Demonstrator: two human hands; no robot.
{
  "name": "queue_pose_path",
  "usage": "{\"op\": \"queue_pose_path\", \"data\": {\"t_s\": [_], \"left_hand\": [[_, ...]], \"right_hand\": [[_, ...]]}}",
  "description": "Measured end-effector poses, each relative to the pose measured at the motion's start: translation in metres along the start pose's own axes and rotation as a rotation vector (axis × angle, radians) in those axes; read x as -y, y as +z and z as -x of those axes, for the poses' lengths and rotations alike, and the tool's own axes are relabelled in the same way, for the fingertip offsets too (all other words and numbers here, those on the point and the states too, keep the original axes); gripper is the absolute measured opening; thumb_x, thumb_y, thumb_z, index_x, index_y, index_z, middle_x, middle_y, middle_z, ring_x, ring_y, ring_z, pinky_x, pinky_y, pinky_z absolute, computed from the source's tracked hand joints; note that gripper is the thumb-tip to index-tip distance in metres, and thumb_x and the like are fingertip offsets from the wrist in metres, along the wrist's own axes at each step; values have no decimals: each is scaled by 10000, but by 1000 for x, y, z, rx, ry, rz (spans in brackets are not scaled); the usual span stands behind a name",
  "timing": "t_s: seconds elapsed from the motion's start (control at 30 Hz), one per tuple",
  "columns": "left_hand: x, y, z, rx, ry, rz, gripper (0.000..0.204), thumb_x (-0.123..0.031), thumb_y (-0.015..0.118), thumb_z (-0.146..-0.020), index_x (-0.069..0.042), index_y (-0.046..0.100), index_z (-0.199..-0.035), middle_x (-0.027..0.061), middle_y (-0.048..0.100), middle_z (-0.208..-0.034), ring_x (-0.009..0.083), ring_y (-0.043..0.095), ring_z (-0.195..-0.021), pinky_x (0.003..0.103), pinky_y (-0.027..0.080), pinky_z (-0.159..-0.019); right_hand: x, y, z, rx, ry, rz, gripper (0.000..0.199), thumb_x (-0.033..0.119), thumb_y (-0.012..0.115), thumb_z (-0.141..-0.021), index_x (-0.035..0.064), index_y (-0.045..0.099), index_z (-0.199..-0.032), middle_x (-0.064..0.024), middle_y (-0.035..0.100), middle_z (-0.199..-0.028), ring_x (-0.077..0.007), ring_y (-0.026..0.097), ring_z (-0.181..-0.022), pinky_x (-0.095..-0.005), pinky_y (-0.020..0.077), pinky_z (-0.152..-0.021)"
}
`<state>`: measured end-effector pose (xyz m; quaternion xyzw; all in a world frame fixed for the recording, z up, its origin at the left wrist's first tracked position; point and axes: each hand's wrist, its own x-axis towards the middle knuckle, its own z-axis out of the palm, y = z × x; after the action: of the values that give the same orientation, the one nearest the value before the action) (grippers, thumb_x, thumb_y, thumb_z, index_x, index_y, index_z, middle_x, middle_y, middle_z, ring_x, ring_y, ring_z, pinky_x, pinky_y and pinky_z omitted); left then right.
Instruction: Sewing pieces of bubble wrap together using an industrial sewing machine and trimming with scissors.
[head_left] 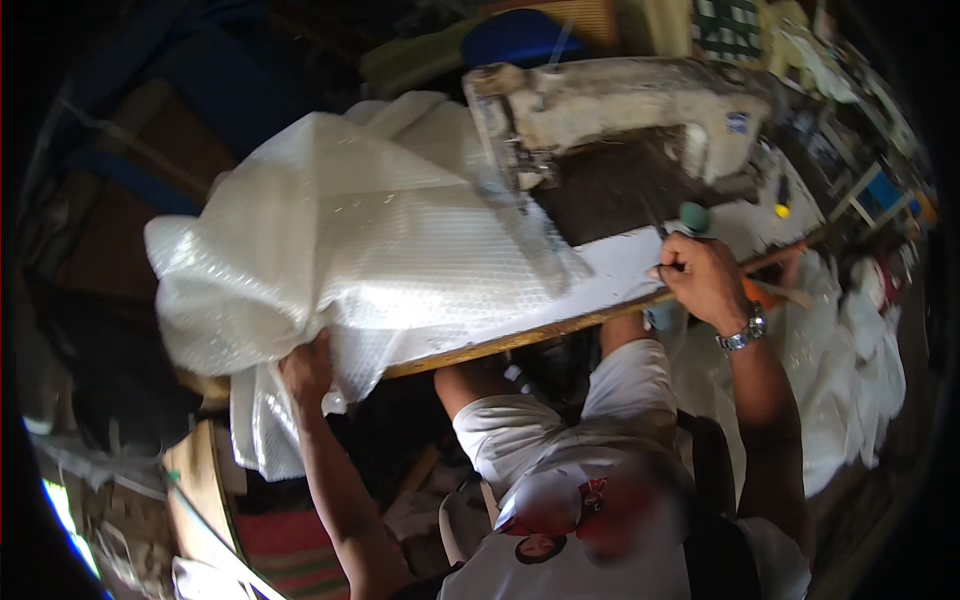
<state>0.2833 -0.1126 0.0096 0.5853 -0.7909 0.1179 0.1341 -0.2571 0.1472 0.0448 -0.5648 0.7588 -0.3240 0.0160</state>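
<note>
A big sheet of white bubble wrap (pixel 350 230) lies bunched over the left half of a sewing table (pixel 560 330) and hangs off its near edge. My left hand (pixel 308 368) grips the hanging edge of the wrap from below. My right hand (pixel 700 275), with a metal watch on the wrist, is closed around a thin dark tool handle, likely scissors (pixel 668 240), at the table's right end. A worn cream sewing machine (pixel 620 105) stands behind, its head over the wrap.
A teal round knob (pixel 694 216) and a small yellow object (pixel 781 211) sit on the table at the right. More white material (pixel 850 370) is heaped at the lower right. A blue cushion (pixel 515 38) lies behind the machine. Wooden boards (pixel 200 480) are at the lower left.
</note>
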Motion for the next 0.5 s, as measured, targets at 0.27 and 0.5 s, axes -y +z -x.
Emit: {"op": "queue_pose_path", "data": {"t_s": [0.27, 0.5], "left_hand": [[-144, -176, 8, 262, 349, 500, 406, -229, 786, -889, -87, 685, -1256, 152, 712, -1232, 373, 654, -1187, 484, 522, -1012], [-158, -123, -170, -569, 388, -494, 509, -221, 762, -911, -95, 610, -1380, 111, 508, -1549, 312, 464, -1446, 407, 421, -1160]], "right_hand": [[-16, 4, -42, 173, 44, 40, 136, 136, 783, -846, 72, 714, -945, -155, 720, -814, -370, 704, -838, -467, 538, -753], [17, -9, 11, -122, -189, -56, 323, 89, 710, -879, 44, 656, -1195, -152, 681, -1077, -376, 656, -1049, -477, 514, -914]]}}
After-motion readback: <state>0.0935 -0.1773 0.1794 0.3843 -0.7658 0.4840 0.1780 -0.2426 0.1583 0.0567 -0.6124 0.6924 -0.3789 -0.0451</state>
